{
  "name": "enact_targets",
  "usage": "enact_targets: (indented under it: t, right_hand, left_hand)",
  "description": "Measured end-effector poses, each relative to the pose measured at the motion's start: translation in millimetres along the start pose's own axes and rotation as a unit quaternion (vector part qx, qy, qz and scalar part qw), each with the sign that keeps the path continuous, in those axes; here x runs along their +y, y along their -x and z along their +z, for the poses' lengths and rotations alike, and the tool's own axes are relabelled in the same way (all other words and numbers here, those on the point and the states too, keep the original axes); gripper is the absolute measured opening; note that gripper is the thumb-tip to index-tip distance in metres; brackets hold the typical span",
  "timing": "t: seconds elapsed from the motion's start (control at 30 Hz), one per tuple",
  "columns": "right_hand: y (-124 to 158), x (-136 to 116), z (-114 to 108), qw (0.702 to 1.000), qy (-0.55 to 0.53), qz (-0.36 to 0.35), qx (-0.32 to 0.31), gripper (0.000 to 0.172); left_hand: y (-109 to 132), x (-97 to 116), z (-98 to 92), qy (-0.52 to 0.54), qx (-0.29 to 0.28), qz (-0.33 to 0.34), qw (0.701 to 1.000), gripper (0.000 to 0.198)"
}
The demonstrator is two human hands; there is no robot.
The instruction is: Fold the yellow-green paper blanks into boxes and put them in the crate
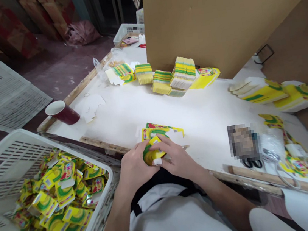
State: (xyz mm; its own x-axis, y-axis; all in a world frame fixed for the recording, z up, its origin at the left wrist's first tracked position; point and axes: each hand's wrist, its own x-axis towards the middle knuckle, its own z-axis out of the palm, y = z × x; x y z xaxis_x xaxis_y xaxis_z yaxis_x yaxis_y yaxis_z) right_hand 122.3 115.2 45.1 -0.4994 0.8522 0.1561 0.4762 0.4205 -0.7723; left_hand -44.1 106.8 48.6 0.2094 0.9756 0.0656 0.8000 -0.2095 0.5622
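Between my two hands, at the front edge of the table, is a small yellow and green printed carton (155, 142). My left hand (135, 164) curls round its left side. The fingers of my right hand (178, 157) grip its right side and top, and a white flap shows between the hands. Just behind them, more yellow printed cartons (161, 129) lie flat on the white table (130, 107). To my left stands a white plastic basket (109, 175) with many small yellow and green cartons (64, 189) heaped in it.
Stacks of flat yellow cartons (183, 71) stand at the back by a large cardboard sheet (215, 19). More stacks (265, 90) lean at the right. A dark red cup (66, 113) is at the left edge. Scissors (251, 163) and plastic wrap (272, 144) lie at right.
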Motion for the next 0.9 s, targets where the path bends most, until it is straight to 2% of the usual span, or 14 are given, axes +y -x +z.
enact_targets:
  t: [0.17, 0.4, 0.67, 0.9]
  right_hand:
    - [0.7, -0.2, 1.9, 1.0, -0.005, 0.006, 0.017, 0.025]
    - [0.0, -0.3, -0.6, 1.0, -0.018, 0.004, 0.015, 0.02]
    - [1.8, -0.3, 0.7, 0.999, -0.032, 0.015, 0.005, 0.03]
    - [1.1, 0.7, 2.9, 0.999, -0.033, 0.026, 0.005, 0.032]
  left_hand:
    - [-0.5, 3.1, 1.5, -0.004, -0.001, -0.002, 1.0, 0.051]
    - [-1.0, 2.5, 4.7, 0.004, -0.007, 0.0, 1.0, 0.051]
    - [-2.1, 2.6, 4.4, 0.01, -0.019, 0.002, 1.0, 0.05]
    - [-2.1, 1.9, 6.4, 0.006, -0.022, 0.006, 1.0, 0.051]
